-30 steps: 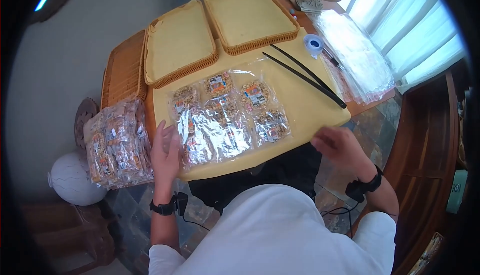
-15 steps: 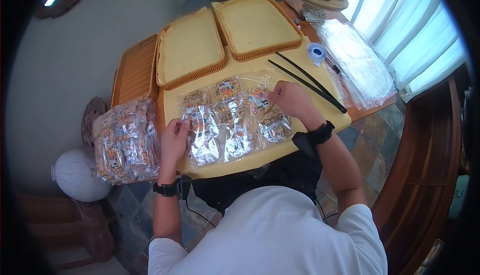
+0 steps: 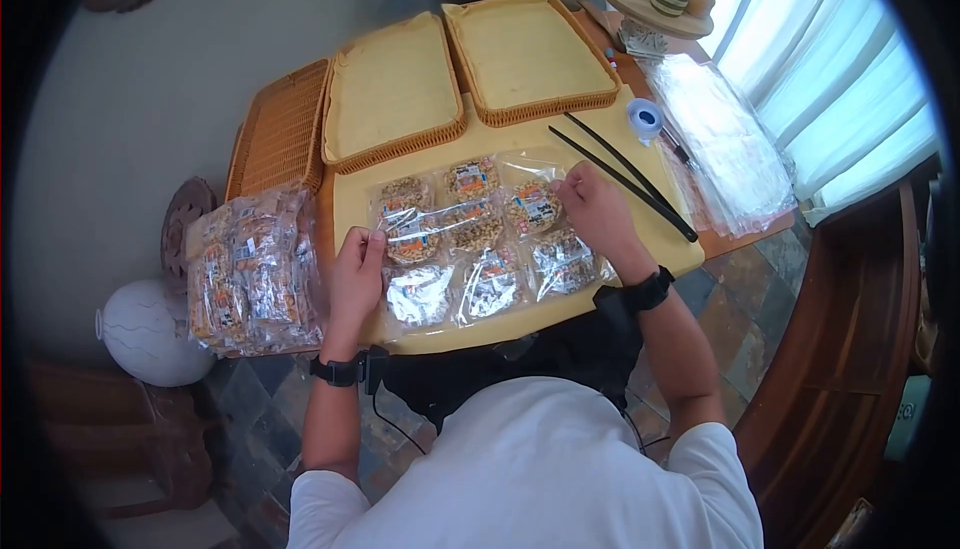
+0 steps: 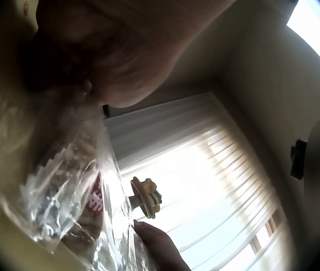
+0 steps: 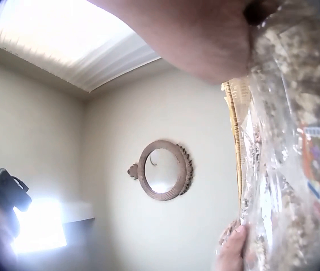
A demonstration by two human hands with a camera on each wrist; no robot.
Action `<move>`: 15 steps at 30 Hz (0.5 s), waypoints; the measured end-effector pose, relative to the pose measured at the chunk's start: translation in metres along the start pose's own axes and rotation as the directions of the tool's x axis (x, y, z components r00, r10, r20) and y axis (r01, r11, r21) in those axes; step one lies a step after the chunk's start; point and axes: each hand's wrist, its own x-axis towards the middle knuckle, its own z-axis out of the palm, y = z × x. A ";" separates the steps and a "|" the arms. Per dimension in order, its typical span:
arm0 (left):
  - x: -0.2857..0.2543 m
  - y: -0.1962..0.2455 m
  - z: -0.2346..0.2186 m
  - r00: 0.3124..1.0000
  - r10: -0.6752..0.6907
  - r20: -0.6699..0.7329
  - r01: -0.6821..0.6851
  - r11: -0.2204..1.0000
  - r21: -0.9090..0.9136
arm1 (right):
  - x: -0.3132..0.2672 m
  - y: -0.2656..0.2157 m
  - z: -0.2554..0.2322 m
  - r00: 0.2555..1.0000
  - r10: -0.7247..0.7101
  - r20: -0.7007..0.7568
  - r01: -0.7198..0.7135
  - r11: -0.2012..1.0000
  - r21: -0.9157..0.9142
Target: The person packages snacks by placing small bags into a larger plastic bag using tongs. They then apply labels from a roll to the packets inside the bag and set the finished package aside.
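A large clear plastic bag (image 3: 470, 226) lies on the yellow-covered table, holding several individually wrapped round nut cakes in rows. My left hand (image 3: 357, 277) pinches the bag's left edge between thumb and fingers. At the upper right side of the bag, the curled fingers of my right hand (image 3: 598, 213) pinch the film beside a labelled cake (image 3: 534, 209). Crinkled, shiny film (image 4: 64, 192) hangs under the hand in the left wrist view. The right wrist view shows the cakes (image 5: 295, 169) close up through the film, with left fingertips (image 5: 233, 248) at the far edge.
Left of the hands, a stack of filled bags (image 3: 250, 274) sits at the table edge. Two paper-lined baskets (image 3: 395, 89) and an unlined one (image 3: 280, 124) stand behind. Black tongs (image 3: 630, 174), a tape roll (image 3: 645, 119) and flat clear bags (image 3: 725, 144) lie to the right.
My right hand has come from beyond the table's right front corner to the bag's right side and grips it. My left hand's spread fingers have closed on the left edge. The bag's film has shifted.
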 end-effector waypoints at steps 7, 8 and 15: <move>-0.001 0.028 0.007 0.997 -0.061 0.056 0.068 0.986 -0.149 | 0.009 -0.004 -0.020 0.999 -0.043 -0.014 0.043 0.999 0.022; 0.000 0.029 0.008 0.997 -0.062 0.052 0.070 0.985 -0.160 | 0.009 -0.004 -0.021 0.997 -0.066 -0.034 0.066 0.998 0.007; 0.003 0.027 0.012 0.978 -0.171 0.119 0.183 0.978 -0.098 | 0.011 0.011 -0.019 0.995 -0.088 -0.044 0.080 0.985 -0.155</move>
